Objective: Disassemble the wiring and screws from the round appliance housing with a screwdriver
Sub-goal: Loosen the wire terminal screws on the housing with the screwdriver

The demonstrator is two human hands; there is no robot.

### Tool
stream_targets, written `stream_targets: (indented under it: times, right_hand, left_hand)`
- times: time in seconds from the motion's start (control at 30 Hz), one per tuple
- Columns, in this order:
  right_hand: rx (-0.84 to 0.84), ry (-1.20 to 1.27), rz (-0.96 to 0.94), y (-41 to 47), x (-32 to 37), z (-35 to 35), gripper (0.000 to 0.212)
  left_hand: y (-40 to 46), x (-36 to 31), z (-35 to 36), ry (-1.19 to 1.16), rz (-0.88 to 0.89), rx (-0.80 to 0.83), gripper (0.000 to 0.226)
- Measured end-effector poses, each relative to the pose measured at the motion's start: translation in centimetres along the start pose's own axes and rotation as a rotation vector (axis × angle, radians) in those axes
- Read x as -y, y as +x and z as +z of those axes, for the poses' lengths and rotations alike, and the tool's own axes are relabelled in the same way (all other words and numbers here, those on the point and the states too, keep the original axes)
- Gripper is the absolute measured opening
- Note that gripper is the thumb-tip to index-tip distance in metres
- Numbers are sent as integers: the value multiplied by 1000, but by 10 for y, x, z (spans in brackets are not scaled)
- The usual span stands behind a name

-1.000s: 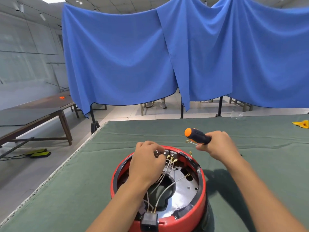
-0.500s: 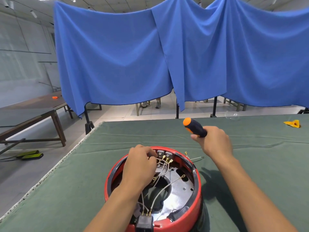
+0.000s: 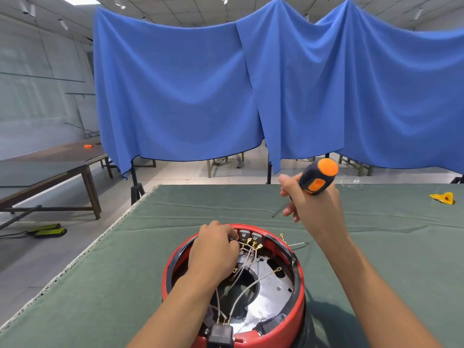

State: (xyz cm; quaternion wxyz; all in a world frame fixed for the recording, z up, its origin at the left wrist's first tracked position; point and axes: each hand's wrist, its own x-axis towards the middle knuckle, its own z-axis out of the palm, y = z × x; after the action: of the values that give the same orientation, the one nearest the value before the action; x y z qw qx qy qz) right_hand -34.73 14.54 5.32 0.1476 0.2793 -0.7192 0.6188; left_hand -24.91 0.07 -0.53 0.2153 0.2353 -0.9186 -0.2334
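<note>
A green-clothed desk [image 3: 125, 285] carries a red round housing [image 3: 276, 330] at six o'clock, a loose wire [image 3: 298, 244] just beside it, and a yellow scrap [image 3: 443, 198] at three o'clock.

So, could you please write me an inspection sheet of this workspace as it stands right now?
Surface: table under a green cloth; edge visible at left.
Job's things: round red housing stands open side up; metal plate inside; black connector block at the near rim.
Clutter: yellow object at far right; loose wire piece on the cloth beside the housing.
Grippers: left hand reaches inside at the far-rim terminals; whether it pinches a wire cannot be told. Right hand holds the screwdriver raised clear of the housing.
Cables: grey wires with brass terminals run across the plate.
Surroundings: blue curtain; brown side table; tiled floor.
</note>
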Motion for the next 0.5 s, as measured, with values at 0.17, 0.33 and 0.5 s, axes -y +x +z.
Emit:
stream_targets:
  times: [0.17, 0.33, 0.5]
  right_hand:
    - [-143, 202, 4, -6, 9, 1, 35]
    - [-240, 101, -22, -7, 13, -1, 38]
    - [-225, 46, -43, -6, 13, -3, 34]
  left_hand:
    - [5, 1, -1, -10, -16, -29, 25]
    - [9, -2, -2, 19, -41, -60, 28]
    - [8, -1, -2, 84, -16, -9, 28]
